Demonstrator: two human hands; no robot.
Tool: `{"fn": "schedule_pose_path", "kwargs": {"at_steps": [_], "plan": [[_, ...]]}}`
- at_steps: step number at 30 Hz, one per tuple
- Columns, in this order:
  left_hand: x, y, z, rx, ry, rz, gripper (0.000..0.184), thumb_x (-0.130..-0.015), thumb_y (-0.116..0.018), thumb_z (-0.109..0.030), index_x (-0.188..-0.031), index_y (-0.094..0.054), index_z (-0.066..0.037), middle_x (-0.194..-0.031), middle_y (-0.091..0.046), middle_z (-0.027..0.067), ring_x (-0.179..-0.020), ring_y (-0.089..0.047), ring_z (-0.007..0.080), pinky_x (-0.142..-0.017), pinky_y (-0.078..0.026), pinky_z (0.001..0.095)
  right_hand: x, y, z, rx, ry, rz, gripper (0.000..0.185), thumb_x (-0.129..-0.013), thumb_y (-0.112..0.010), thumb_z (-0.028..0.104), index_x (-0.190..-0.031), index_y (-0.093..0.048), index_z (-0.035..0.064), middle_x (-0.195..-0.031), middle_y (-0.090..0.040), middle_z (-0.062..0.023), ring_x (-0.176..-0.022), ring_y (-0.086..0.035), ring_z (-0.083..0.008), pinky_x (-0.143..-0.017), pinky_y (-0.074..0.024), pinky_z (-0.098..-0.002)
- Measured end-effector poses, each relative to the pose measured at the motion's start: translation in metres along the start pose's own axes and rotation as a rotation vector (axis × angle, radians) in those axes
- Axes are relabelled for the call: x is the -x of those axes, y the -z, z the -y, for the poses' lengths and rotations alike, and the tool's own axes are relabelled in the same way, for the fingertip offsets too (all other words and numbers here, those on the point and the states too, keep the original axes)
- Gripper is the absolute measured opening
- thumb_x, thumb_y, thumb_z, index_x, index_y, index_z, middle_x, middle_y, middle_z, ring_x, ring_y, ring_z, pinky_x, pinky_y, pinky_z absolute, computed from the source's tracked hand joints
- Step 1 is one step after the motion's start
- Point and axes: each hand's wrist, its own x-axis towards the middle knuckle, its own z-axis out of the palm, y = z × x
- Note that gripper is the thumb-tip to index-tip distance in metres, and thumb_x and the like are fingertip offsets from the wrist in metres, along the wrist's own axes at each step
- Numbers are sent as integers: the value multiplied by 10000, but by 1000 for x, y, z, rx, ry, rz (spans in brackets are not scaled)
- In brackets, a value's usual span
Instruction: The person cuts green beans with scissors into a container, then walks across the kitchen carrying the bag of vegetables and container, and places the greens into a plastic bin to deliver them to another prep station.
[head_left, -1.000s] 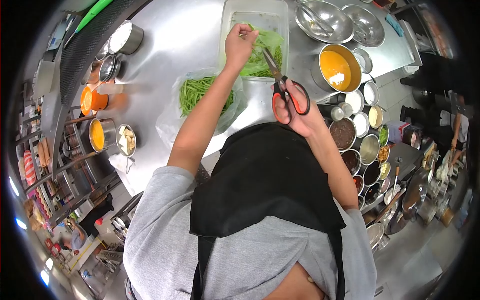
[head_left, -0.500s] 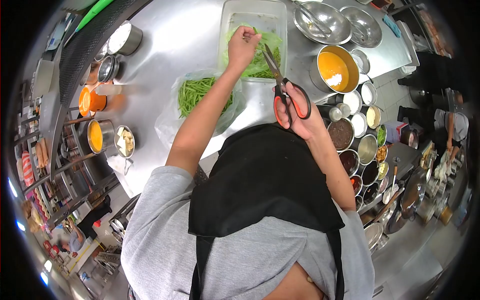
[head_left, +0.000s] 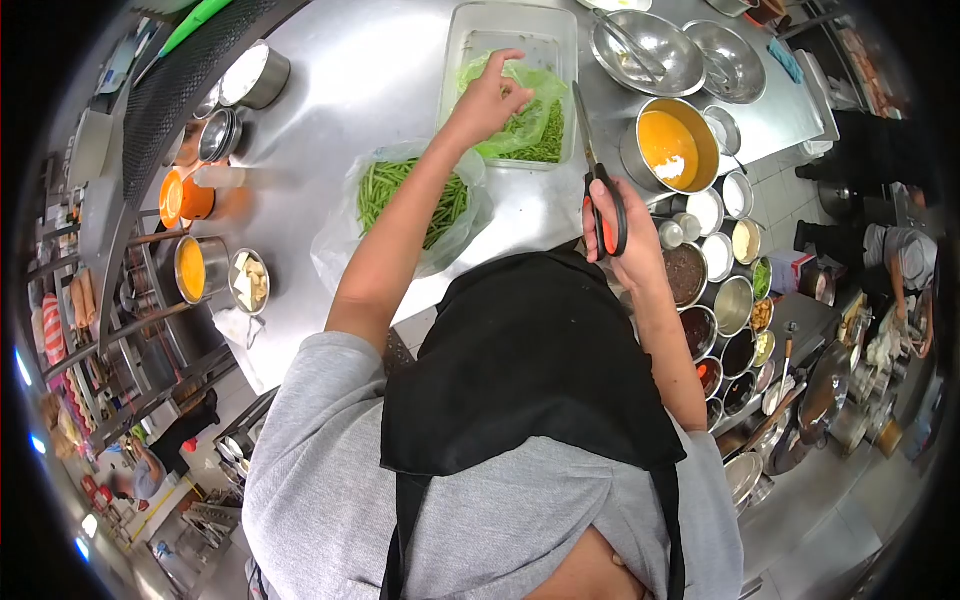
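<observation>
My left hand (head_left: 488, 104) hovers over a clear plastic container (head_left: 510, 16), thumb and forefinger apart, with nothing visible between them. Inside the container are a light green plastic bag (head_left: 545, 85) and small cut green pieces (head_left: 541, 146), likely beans. My right hand (head_left: 630, 235) grips black and red scissors (head_left: 607, 215) by the handles, just right of the container. Their blades are together and point away from me. Long green beans (head_left: 385, 190) lie in a clear plastic bag (head_left: 335, 232) under my left forearm, which hides part of them.
A pot of orange liquid (head_left: 628, 150) stands close to the scissors. Behind it are metal bowls (head_left: 650, 50). Several ingredient pots (head_left: 735, 300) line my right side. At left are a steel pot (head_left: 255, 78) and an orange container (head_left: 185, 197). Another person (head_left: 900, 255) is at far right.
The scissors have closed and moved right, away from the container's edge. My left thumb and forefinger have spread from a pinch over the container.
</observation>
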Motion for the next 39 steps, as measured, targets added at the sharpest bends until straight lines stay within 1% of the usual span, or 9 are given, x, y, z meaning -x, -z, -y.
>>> {"fn": "schedule_pose_path", "kwargs": {"at_steps": [6,8,12,17,22,25,29,35,39], "plan": [[-5,2,14,-162,-113,35,856,-872,-739,-189,-1497,-158,-119,-755,-623,75,-689,-575,183,-714,-482,326,1,0,8,460,-33,89,496,-876,-747,349,-1161,-532,4,-667,-546,7,-549,-509,-75,-436,-378,-239],[-3,-1,11,-170,-131,17,873,-863,-749,-186,-1496,-153,-118,-748,-614,76,-691,-573,186,-718,-480,326,-7,3,-7,632,153,71,469,-870,-755,335,-1142,-550,12,-649,-550,11,-561,-469,-66,-488,-348,-242],[-4,-2,11,-181,-161,71,920,-834,-778,-169,-1495,-141,-110,-723,-586,74,-683,-564,187,-713,-484,323,-10,0,-10,638,145,67,467,-866,-760,325,-1134,-556,2,-633,-550,11,-574,-450,-69,-528,-328,-248],[-4,-8,15,-160,-152,78,953,-813,-795,-155,-1495,-131,-104,-712,-574,70,-671,-559,178,-689,-487,312,-4,-9,7,478,-58,88,445,-887,-737,304,-1161,-552,7,-636,-547,-2,-496,-483,-70,-414,-358,-243],[-3,-8,14,-95,-113,59,971,-808,-795,-159,-1497,-113,-101,-706,-569,61,-657,-562,182,-672,-485,309,-4,-11,-9,352,-46,76,462,-906,-711,316,-1184,-526,-3,-651,-546,-13,-438,-485,-79,-357,-369,-239],[9,2,6,-143,-133,9,825,-839,-759,-175,-1464,-224,-111,-688,-566,64,-629,-532,178,-641,-469,322,-3,-10,-12,224,-11,27,481,-918,-698,328,-1198,-508,-14,-664,-544,-16,-437,-485,-76,-364,-386,-228],[73,61,-20,-459,-37,196,235,-861,-698,-165,-1055,-631,-51,-677,-557,98,-600,-441,176,-611,-424,341,5,2,-7,130,70,-72,503,-924,-691,339,-1214,-492,-21,-676,-542,-21,-464,-501,-69,-376,-409,-210],[130,96,49,-656,40,315,162,-823,-705,-156,-931,-674,-38,-784,-659,172,-709,-627,321,-672,-483,416,5,25,-14,96,44,-100,511,-922,-694,324,-1230,-488,-28,-673,-551,-20,-468,-515,-77,-373,-410,-214],[108,97,-1,-839,134,207,182,-842,-677,-208,-959,-706,-71,-876,-681,195,-857,-653,374,-760,-498,458,-1,25,-13,191,-32,-74,503,-909,-708,316,-1216,-500,-23,-675,-559,-19,-466,-518,-82,-367,-395,-221]]}}
